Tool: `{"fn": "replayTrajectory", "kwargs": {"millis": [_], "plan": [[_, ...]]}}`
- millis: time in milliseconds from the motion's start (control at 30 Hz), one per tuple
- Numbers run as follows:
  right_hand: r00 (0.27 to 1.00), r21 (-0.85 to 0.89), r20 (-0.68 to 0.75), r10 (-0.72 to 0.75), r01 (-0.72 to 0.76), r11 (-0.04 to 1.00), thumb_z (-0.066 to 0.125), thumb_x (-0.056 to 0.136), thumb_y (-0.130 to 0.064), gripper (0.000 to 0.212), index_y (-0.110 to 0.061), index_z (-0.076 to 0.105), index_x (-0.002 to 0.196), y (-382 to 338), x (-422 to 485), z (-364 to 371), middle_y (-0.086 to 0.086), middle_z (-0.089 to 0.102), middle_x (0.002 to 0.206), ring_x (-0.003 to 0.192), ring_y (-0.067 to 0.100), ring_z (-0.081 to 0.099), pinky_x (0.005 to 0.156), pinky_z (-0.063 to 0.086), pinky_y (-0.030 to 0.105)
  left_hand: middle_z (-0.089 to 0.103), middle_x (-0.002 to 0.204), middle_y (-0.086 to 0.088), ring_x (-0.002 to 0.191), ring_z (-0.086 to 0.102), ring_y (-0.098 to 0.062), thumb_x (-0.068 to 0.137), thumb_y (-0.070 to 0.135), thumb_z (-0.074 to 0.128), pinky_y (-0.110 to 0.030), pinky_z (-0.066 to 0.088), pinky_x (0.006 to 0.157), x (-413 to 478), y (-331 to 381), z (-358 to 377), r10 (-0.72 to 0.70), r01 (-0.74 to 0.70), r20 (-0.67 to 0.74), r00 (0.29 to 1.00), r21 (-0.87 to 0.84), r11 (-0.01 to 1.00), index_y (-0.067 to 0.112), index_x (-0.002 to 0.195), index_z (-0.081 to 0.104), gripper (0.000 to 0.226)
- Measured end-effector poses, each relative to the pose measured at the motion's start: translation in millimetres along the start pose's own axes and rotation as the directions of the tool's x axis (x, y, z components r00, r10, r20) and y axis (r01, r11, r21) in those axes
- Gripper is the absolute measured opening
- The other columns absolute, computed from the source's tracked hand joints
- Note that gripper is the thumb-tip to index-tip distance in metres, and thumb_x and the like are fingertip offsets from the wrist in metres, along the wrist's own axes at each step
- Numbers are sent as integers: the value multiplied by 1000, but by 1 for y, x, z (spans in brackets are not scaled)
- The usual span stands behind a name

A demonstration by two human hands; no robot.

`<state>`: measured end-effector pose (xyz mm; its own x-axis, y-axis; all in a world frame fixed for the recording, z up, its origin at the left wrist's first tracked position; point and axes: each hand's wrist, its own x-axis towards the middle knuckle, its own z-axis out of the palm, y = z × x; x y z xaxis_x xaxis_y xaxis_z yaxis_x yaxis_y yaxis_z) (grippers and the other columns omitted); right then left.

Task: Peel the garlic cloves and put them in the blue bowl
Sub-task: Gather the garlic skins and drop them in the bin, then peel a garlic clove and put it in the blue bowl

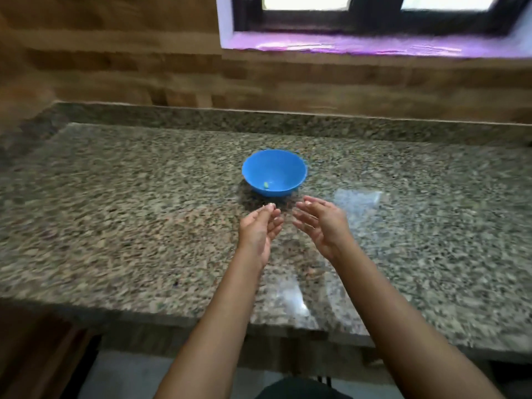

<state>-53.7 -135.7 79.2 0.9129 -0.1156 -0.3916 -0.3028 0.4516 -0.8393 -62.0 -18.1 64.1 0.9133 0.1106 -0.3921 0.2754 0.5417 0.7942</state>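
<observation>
Presently the left hand (259, 230) and right hand (324, 224) hover empty, fingers relaxed, palms facing, just nearer than the blue bowl (275, 168), which holds one pale piece (266, 184); fetch another unpeeled clove first, none being visible.

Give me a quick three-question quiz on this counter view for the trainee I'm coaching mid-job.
1. True or false: the blue bowl stands on the granite counter, beyond both hands.
2. Pick one. What lies inside the bowl? A: nothing; B: one small pale piece; C: a heap of cloves.
3. Fill the gap: the left hand and right hand hover above the counter with palms facing each other and fingers ____.

Key: 1 true; 2 B; 3 straight.
</observation>
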Motion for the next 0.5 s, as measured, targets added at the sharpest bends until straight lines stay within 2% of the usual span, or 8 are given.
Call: {"fn": "replayTrajectory", "kwargs": {"millis": [133,200,267,333,400,467,500], "plan": [[987,-167,-153,-56,30,985,50,90,3,11,-5,54,96,-11,42,-50,7,57,74,59,16,52,46,47,20,60,70,2,52,57,-3,94,13,52,-14,43,52,31,-28,28,-8,13,-57,998,91,996,14,83,56,12],[973,-290,-215,-87,22,957,52,89,3,12,-4,56,97,-10,58,-70,8,55,73,56,16,51,42,46,21,59,69,1,57,55,-7,94,11,52,-15,41,51,41,-41,35,-20,30,-77,997,140,990,14,81,57,14],[966,-400,-237,-100,-4,916,55,86,4,11,-6,59,89,-9,71,-86,11,58,76,59,20,55,49,49,28,56,71,-1,60,50,-9,94,9,51,-14,41,49,48,-51,42,-25,40,-79,997,184,982,13,78,56,18],[965,-495,-231,-121,-10,869,60,82,2,15,-12,60,79,-7,81,-95,14,63,85,69,24,60,64,55,38,54,70,-1,61,50,-9,94,10,52,-13,41,49,54,-59,47,-21,42,-90,996,233,972,14,76,56,19],[973,-589,-177,-148,16,808,67,79,-4,12,-14,63,84,-5,85,-97,13,67,88,76,26,63,73,55,43,54,70,-1,62,50,-10,94,10,53,-16,41,54,62,-67,50,-4,34,-103,995,291,956,13,78,57,17],[981,-623,-134,-140,26,782,69,80,-8,12,-12,64,90,-4,86,-94,9,67,87,77,25,64,73,56,44,57,72,-2,65,52,-12,92,11,56,-21,43,60,69,-72,52,36,13,-114,993,400,917,8,88,62,7],[984,-629,-119,-135,30,777,68,81,-9,13,-10,64,93,-5,85,-92,7,67,87,76,23,64,71,57,43,61,76,-3,67,54,-14,90,13,60,-24,45,63,72,-74,54,66,-1,-112,992,500,866,5,96,63,10]]}}
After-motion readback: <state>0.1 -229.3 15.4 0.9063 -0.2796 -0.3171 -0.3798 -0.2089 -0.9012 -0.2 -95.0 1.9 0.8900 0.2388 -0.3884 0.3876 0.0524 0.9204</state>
